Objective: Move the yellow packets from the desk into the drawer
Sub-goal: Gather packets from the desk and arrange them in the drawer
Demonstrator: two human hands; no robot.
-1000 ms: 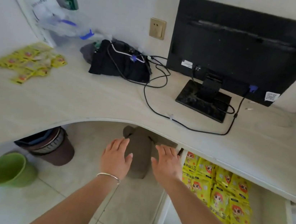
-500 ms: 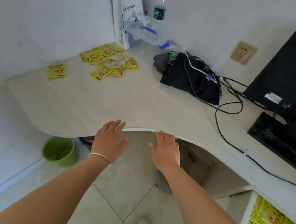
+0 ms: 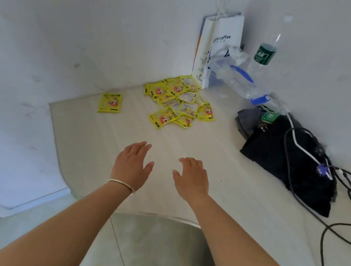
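Both hands now reach out over the counter (image 3: 222, 157), where half a second ago they hovered at its front edge above the floor, and the view has swung towards the corner of the wall. The left hand (image 3: 131, 167), with a thin bracelet (image 3: 121, 184) at its wrist, is palm down with fingers straight and close together, and it holds nothing. The right hand (image 3: 192, 177) is just beside it at 3 o'clock, palm down, with fingers loosely bent and thumb spread, and it too holds nothing. Whether either palm touches the surface cannot be told.

The pile of yellow packets (image 3: 178, 102) lies on the counter at 12 o'clock from the hands, well apart from them, with the packets overlapping in a loose heap. A single yellow packet (image 3: 110, 103) lies flat by itself at 9 o'clock of the pile, near the wall.

At 1 o'clock of the pile, a white paper bag (image 3: 222, 40) stands in the corner, with a clear plastic bottle (image 3: 264, 53) bearing a green label at its 3 o'clock. A black bag (image 3: 278, 155) lies at 2 o'clock from the hands, with cables (image 3: 337, 221) trailing over it and onwards to 3 o'clock.
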